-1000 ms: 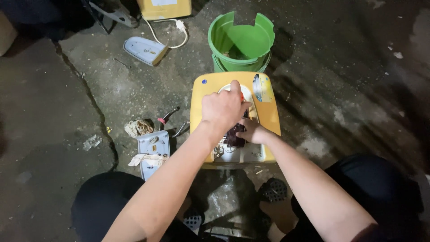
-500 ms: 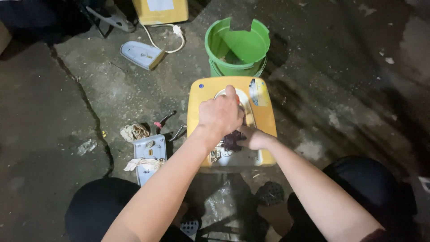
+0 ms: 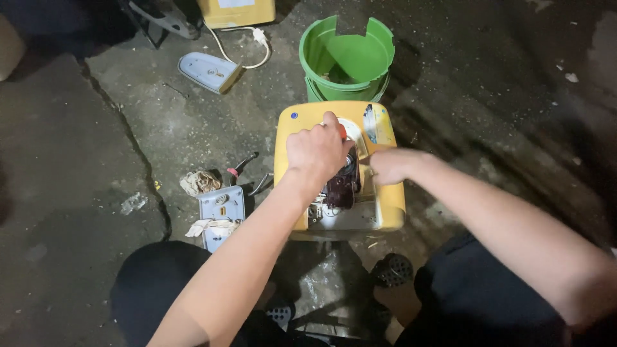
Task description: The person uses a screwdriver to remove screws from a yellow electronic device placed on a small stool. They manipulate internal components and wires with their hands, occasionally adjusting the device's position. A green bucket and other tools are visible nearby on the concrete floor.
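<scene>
While the person is crouching over it, a rough grey concrete floor (image 3: 83,148) is filling the view, dim at the edges, with a dark crack (image 3: 138,160) running down its left side and pale chips lying scattered at the right. At the top edge a yellow box (image 3: 236,13) is sitting with a pale label on its top, and a white cable (image 3: 239,46) is trailing from it toward a flat pale-blue cover (image 3: 209,71) lying on the floor. A green bucket (image 3: 347,54) with a notched rim is standing just behind the yellow case (image 3: 385,205), which is resting on the floor between the person's knees with a narrow blue-and-white sticker (image 3: 371,123) on its top right and a small blue dot near its top left corner. The left hand (image 3: 316,151) is curling shut over the opened middle of the case, gripping something with an orange tip that I cannot tell apart, above dark reddish-brown inner parts (image 3: 340,186). The right hand (image 3: 392,166) is closing loosely and pressing on the case's right side; whether it is holding anything I cannot tell. Left of the case, pliers (image 3: 243,168), a crumpled rag (image 3: 200,182) and a grey-blue plate (image 3: 222,205) are lying close together.
</scene>
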